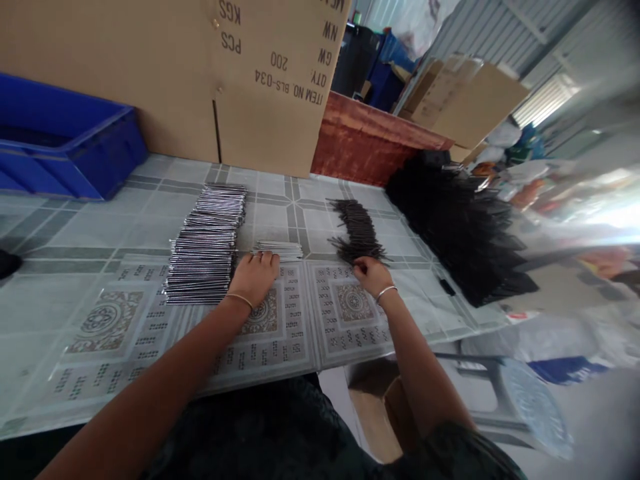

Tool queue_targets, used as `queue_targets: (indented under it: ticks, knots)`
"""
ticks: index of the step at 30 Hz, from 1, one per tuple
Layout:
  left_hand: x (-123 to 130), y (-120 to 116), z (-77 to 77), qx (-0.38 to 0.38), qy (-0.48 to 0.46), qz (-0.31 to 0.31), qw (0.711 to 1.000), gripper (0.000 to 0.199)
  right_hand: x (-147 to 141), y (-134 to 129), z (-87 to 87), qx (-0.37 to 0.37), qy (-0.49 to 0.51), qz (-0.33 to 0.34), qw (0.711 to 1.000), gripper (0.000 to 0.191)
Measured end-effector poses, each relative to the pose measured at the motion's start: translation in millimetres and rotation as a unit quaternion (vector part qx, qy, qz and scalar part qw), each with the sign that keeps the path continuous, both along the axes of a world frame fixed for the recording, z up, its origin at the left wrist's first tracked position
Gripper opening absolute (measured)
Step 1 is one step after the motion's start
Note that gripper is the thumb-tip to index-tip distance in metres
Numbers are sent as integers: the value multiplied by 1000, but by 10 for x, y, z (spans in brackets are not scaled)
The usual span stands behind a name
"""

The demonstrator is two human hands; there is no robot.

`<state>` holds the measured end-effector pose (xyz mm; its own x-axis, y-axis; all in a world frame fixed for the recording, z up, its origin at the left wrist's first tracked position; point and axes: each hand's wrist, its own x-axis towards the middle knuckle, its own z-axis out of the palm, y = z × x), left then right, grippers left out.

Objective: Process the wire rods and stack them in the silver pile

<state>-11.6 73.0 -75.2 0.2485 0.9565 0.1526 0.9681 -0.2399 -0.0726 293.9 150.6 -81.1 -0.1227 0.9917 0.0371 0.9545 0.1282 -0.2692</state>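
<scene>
My left hand [257,273] lies at the left end of a small pile of thin silvery rods [283,251]. Its fingers are bent together over the rod ends, and the fingertips are partly hidden. To its left stretches a long row of dark, shiny ribbed rods [205,243], laid side by side. My right hand [373,275] is closed in a pinch at the near end of a heap of thin dark sticks [357,230]. What sits between its fingertips is too small to make out clearly, but it touches the dark sticks.
A blue plastic crate [70,143] stands at the far left before a large cardboard sheet [175,80]. Black mesh-like material [450,227] is heaped along the table's right side. A small black object [447,287] lies beside it. Below the edge are an open carton [373,400] and a plastic stool [530,400].
</scene>
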Motion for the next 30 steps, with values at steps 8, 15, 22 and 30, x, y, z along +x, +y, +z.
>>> queue_targets:
  ticks: [8, 15, 22, 30]
  knots:
    - [-3, -436, -23, 0, -66, -13, 998, 38, 30, 102, -109, 56, 13, 22, 998, 47]
    - [-77, -726, -220, -11, -107, -19, 994, 40, 209, 267, 75, 62, 119, 24, 991, 47]
    - [-110, -683, -287, 4, -182, 9, 983, 33, 200, 307, 112, 31, 178, -41, 983, 45]
    - [-130, -671, -284, 17, -209, 3, 978, 34, -71, 116, 148, 45, 124, -26, 991, 28]
